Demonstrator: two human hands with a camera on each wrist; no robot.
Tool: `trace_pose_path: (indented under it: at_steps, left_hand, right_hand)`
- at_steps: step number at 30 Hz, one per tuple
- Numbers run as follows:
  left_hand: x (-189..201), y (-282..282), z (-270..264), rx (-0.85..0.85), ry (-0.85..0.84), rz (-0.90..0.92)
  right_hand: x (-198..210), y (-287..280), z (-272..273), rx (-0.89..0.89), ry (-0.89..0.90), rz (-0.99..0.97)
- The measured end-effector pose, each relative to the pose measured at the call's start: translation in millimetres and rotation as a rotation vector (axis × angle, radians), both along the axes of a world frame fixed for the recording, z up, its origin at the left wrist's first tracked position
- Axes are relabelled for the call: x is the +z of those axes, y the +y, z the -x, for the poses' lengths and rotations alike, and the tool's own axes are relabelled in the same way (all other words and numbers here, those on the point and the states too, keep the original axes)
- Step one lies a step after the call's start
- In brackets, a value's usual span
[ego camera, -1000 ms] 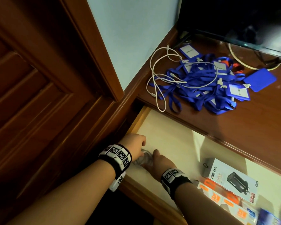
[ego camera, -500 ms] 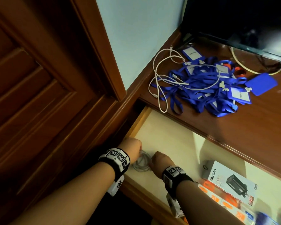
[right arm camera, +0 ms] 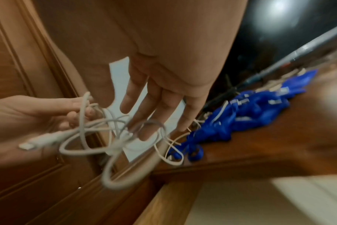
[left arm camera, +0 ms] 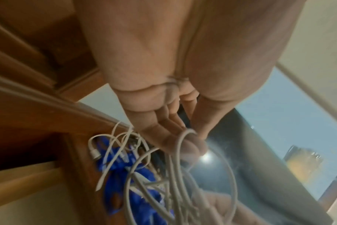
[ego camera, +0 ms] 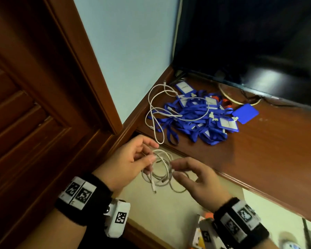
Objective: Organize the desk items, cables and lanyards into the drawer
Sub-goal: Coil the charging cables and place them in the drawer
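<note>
Left hand (ego camera: pixel 127 160) pinches a loosely coiled white charging cable (ego camera: pixel 160 171) above the open cream-lined wooden drawer (ego camera: pixel 162 212); right hand (ego camera: pixel 197 180), grip apart, fingers threaded through its loops.

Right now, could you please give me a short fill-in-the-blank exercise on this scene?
1. The left hand pinches a coiled ____ cable.
2. The lanyards piled on the desk are ____ in colour.
3. The coiled cable hangs above the open ____.

Missing words: white; blue; drawer

Pale blue wall (ego camera: pixel 129 51), panelled wooden door (ego camera: pixel 25 123), seemingly a dark screen (ego camera: pixel 250 42).
</note>
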State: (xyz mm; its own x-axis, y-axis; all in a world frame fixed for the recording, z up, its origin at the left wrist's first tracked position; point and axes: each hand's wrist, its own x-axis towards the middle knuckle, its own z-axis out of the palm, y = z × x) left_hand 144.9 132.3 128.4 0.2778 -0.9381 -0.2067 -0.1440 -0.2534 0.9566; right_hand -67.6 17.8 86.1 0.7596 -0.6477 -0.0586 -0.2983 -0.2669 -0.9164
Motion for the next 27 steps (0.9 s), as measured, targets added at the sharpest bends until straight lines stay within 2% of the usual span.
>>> trace_pose_path:
  at_steps: [5, 9, 10, 13, 15, 19, 22, 24, 27]
  left_hand:
    - [48, -18, 9, 0.018, 0.101, 0.237]
    - [78, -34, 36, -0.029, 0.269, 0.347]
    - [85, -39, 43, -0.033, 0.301, 0.371]
    - [102, -49, 60, -0.026, 0.366, 0.429]
    - [113, -53, 69, 0.014, 0.370, 0.445]
    - [123, -62, 79, 0.115, 0.311, 0.361]
    - [123, -69, 87, 0.170, 0.429, 0.219]
    - [120, -72, 92, 0.153, 0.542, 0.100]
    - [111, -71, 103, 0.029, 0.570, 0.008]
  right_hand:
    - [45, -12, 19, -0.124, -0.044, 0.138]
    - [94, -14, 34, -0.036, -0.250, -0.012]
    - [104, -14, 37, -0.025, -0.257, 0.017]
    - [123, -22, 49, -0.063, -0.115, 0.339]
    - [131, -30, 60, -0.102, -0.139, 0.357]
    - [150, -35, 81, -0.133, -0.292, 0.296]
    - [161, -38, 93, -0.211, -0.368, 0.297]
    - [166, -39, 98, -0.244, -0.421, 0.288]
    - [173, -40, 103, -0.220, -0.436, 0.264]
